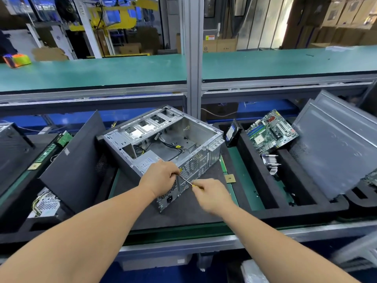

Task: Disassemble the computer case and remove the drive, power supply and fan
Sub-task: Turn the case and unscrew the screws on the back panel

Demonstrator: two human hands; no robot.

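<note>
An electronics disassembly line in a factory or warehouse; long green-matted benches (91, 72) on aluminium framing (192, 58) run left to right; black foam trays (263, 180) hold a motherboard (271, 133); stacked cardboard boxes (346, 17) stand far right.

the right hand (212, 194) is motion-blurred, hiding most of the screwdriver (188, 182) handle in its grip.

Bright, even overhead light; soft shadows. Wide-angle bending curves the bench (91, 74) edges. The right hand (212, 194) is motion-blurred; daylight glares at one o'clock.
</note>
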